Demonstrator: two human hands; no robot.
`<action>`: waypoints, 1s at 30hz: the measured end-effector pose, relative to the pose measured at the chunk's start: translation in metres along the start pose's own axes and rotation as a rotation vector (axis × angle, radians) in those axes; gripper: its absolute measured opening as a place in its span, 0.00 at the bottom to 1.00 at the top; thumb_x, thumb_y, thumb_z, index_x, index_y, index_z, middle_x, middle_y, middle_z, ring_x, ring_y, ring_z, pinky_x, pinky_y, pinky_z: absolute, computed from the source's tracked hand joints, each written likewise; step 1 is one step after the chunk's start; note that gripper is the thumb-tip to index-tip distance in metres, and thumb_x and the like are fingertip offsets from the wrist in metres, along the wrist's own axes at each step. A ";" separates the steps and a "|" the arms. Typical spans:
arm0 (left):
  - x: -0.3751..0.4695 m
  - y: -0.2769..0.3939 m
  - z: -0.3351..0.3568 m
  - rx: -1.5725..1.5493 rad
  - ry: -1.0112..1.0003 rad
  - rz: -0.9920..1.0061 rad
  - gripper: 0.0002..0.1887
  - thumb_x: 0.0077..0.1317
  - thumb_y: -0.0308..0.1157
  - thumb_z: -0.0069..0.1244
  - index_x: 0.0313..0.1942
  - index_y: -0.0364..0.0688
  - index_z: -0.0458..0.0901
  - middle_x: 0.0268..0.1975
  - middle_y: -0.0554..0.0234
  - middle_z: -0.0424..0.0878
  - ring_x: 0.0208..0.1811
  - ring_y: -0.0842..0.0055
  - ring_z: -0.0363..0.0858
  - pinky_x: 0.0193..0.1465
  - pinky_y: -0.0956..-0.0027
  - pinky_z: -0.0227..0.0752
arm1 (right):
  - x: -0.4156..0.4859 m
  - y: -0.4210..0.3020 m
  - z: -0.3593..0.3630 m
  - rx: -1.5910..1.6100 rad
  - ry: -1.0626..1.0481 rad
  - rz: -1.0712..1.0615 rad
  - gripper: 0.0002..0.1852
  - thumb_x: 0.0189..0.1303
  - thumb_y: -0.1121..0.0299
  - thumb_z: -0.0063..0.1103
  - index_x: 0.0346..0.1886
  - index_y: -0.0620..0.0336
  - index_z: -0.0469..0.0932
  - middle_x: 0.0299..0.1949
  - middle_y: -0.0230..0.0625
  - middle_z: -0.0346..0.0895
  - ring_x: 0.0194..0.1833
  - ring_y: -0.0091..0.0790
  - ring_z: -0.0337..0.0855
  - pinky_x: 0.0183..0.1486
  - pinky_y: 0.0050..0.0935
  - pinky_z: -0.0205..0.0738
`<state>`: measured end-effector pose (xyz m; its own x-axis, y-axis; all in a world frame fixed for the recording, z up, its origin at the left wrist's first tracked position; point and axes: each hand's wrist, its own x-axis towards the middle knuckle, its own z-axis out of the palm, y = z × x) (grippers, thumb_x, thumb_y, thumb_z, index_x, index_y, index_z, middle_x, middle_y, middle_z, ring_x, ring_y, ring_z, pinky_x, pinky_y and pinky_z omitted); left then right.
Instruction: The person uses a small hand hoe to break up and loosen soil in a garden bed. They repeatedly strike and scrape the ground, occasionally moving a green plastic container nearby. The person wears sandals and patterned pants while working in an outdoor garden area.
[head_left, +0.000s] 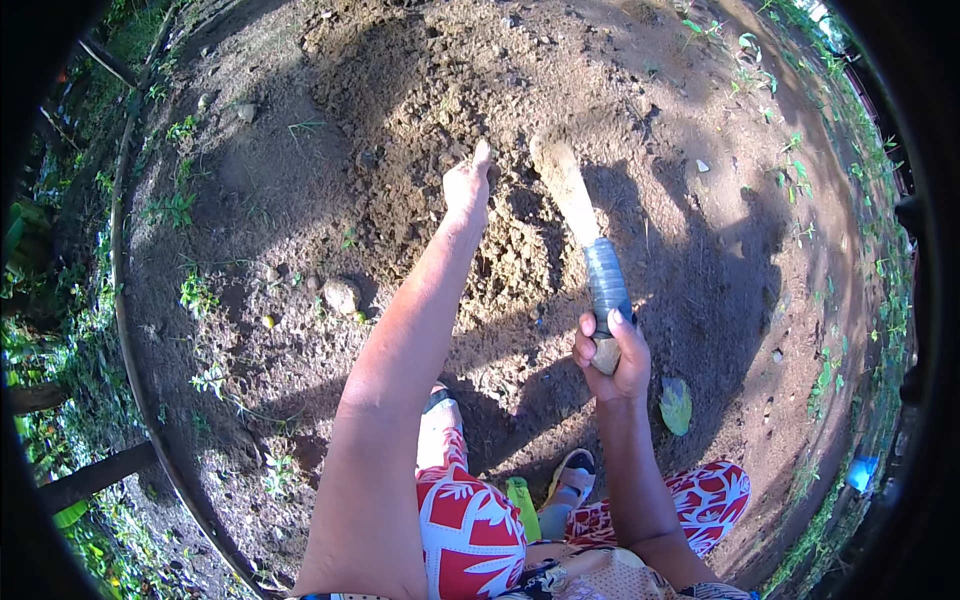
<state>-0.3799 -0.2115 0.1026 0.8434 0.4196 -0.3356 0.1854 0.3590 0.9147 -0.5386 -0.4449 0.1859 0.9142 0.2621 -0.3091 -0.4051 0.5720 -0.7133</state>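
Observation:
My right hand (616, 352) grips the wooden end of a handle wrapped in grey-blue tape, with a soil-coated, machete-like metal blade (566, 184) pointing up and away. The blade's rounded tip lies over the dug soil. Left of the blade, my left hand (469, 182) reaches down to the loose brown soil (420, 187), its thumb raised. Its fingers are mostly hidden behind the hand, so whether they hold anything is unclear. Crumbly clods (517, 262) lie heaped between the left forearm and the taped handle.
A pale stone (342, 296) lies left of my left forearm, and a broad green leaf (676, 406) right of my right wrist. My sandalled feet (576, 469) are just below the dug patch. A long curved pole (124, 300) edges the left side, with weeds beyond.

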 end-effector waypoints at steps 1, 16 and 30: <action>0.000 0.006 0.001 -0.019 -0.049 -0.050 0.26 0.61 0.60 0.46 0.35 0.43 0.83 0.41 0.58 0.81 0.44 0.70 0.74 0.55 0.46 0.57 | 0.002 0.000 0.001 -0.039 -0.005 -0.006 0.17 0.62 0.63 0.51 0.48 0.65 0.64 0.30 0.39 0.71 0.23 0.27 0.71 0.23 0.25 0.66; -0.021 0.028 0.012 -0.019 -0.344 0.037 0.11 0.58 0.28 0.57 0.33 0.30 0.75 0.25 0.58 0.79 0.21 0.75 0.78 0.24 0.72 0.72 | 0.010 0.011 0.011 0.163 -0.082 0.152 0.16 0.64 0.62 0.49 0.49 0.63 0.64 0.30 0.38 0.72 0.23 0.27 0.72 0.22 0.25 0.65; 0.026 -0.001 -0.023 0.260 0.185 0.104 0.11 0.66 0.32 0.45 0.45 0.39 0.80 0.29 0.59 0.80 0.28 0.76 0.77 0.31 0.71 0.69 | -0.006 0.002 0.025 -0.156 0.015 0.057 0.31 0.49 0.73 0.64 0.57 0.67 0.62 0.27 0.38 0.73 0.19 0.28 0.74 0.19 0.25 0.67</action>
<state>-0.3696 -0.1818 0.0877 0.7634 0.5953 -0.2506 0.2458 0.0911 0.9650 -0.5451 -0.4260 0.2027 0.8901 0.2788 -0.3606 -0.4513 0.4282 -0.7829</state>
